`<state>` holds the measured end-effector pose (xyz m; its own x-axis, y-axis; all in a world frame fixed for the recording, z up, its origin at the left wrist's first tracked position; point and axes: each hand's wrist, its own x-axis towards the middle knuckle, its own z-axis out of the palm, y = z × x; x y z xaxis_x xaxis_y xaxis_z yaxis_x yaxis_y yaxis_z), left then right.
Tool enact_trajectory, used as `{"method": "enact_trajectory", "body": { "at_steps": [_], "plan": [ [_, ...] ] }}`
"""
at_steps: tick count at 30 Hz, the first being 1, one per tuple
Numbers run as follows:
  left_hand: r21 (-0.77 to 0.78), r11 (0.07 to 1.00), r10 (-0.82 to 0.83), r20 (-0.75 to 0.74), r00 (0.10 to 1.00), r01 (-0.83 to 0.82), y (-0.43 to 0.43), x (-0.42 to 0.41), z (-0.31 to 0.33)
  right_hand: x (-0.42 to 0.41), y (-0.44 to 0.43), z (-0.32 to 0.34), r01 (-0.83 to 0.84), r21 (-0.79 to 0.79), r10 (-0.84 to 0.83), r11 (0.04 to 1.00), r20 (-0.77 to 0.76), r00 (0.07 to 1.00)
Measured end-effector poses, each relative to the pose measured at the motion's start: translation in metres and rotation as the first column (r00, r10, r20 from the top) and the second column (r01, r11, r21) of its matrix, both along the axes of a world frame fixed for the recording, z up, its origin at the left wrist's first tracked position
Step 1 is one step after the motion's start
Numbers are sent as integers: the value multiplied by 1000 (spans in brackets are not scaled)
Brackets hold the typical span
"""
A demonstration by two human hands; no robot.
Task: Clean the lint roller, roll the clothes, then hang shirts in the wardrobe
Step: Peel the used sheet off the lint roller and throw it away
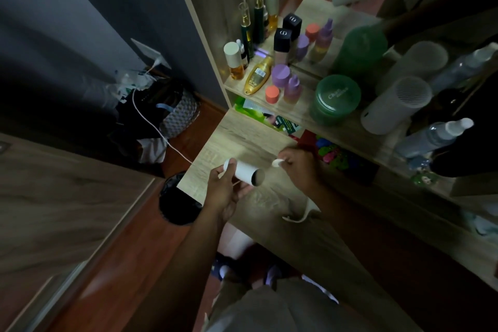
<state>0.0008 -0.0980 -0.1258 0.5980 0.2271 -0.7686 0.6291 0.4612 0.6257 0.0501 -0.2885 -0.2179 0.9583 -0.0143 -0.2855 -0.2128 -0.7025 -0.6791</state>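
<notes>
- On the table near my body lies a thin curved white piece. It may be the roller's handle, but I cannot tell. It lies close to the front edge, so a careless forearm could knock it to the floor.
- My left hand has its grip clenched round the roller. I hold it in the air just above the table, with the dark hollow end pointing toward my right hand.
- I hold the roller by one end only. If I pull hard on a sheet, the tube could twist or slip out of my fingers.
- My right hand is just beside the roller's open end, and its grip pinches a small white scrap between thumb and fingertip. I take this for a torn bit of used sheet.
- A scrap that small suggests the sheet may tear in bits and not peel whole. If so, a dirty layer would be left on the roller and the clothes would not come clean.
- If the scrap is sticky, it may cling to my fingers when I try to drop it.
- The black bin stands on the floor past the table's left edge, so a toss across could miss.
- Farther off, the shelf is crowded with bottles and a green jar. A wide swing of my right hand could topple them.
</notes>
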Motion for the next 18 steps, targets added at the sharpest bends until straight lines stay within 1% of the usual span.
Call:
{"method": "enact_trajectory", "body": {
  "at_steps": [1, 3, 5, 7, 11, 18],
  "plan": [
    [-7, 1000, 19, 2, 1000, -19, 1, 0, 2, -1, 1, 12, 45, 128, -45, 991, 0, 999],
    [-16, 998, 66, 5, 998, -66, 2, 1, 6, -7, 1, 45, 132, 396, -136, 909, -17, 991],
    [-15, 995, 94, 11, 995, -94, 4, 2, 11, -18, -2, 69, 159, 523, -152, 837, -57, 987],
    [-20, 995, 101, 28, 995, -100, 6, 2, 17, -30, -4, 88, 137, 570, -114, 810, -76, 991],
    [-14, 996, 87, 52, 995, -86, 7, 2, 23, -48, 1, 104, 78, 635, -41, 769, -73, 997],
    [-24, 998, 52, 93, 994, -50, -4, -2, 34, -57, 14, 115, 129, 688, -87, 714, -96, 992]
  ]
}}
